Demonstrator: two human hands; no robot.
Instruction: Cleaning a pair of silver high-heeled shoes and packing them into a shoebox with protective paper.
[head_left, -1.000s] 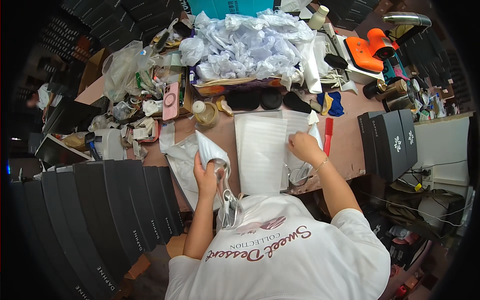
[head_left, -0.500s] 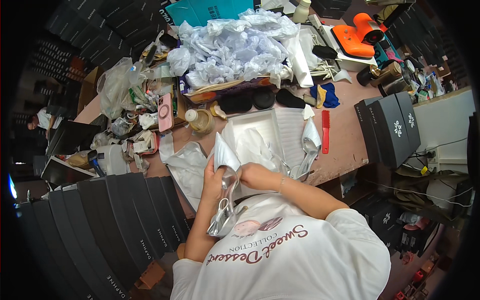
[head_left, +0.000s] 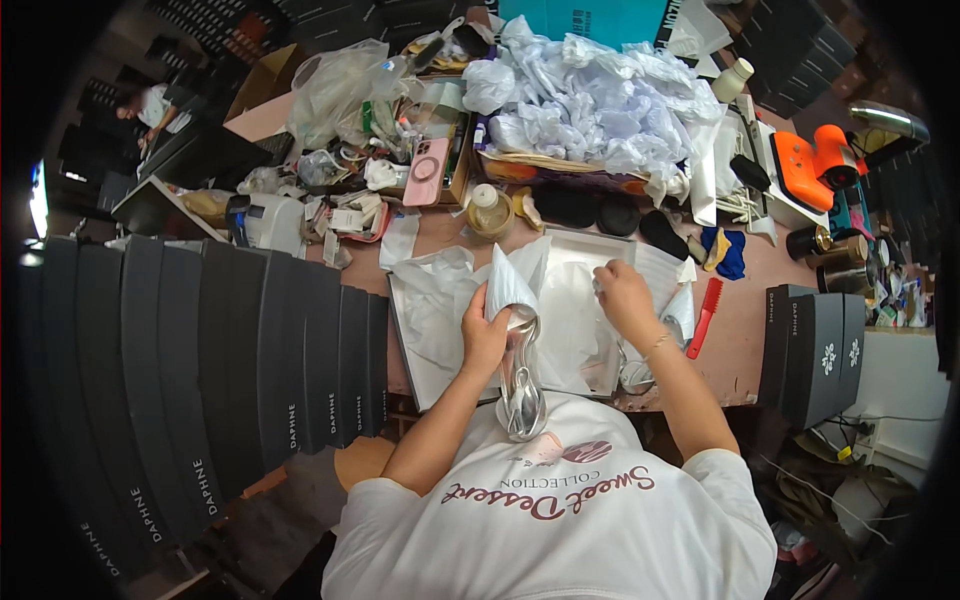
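My left hand (head_left: 484, 338) is closed around a silver high-heeled shoe (head_left: 522, 385), held toe away from me in front of my shirt. Its pointed toe (head_left: 511, 287) looks pale and covered, with silver straps toward the near end. Above an open white shoe box (head_left: 607, 378) lined with white tissue paper (head_left: 572, 320), my right hand (head_left: 628, 297) has its fingers pinched together. A small pale bit shows at those fingertips, too small to name. The matching shoe (head_left: 681, 312) lies right of the box, partly hidden by my right forearm.
A box of crumpled white paper (head_left: 600, 110) stands at the back. A red brush (head_left: 706, 318) lies to the right, near black shoe boxes (head_left: 815, 350). More black boxes (head_left: 240, 350) line the left. A bottle (head_left: 489, 212) and pink phone (head_left: 427, 172) sit behind the tissue.
My right hand has left the shoe and moved right and away, over the open box. The shoe stays in my left hand. The whole view has shifted.
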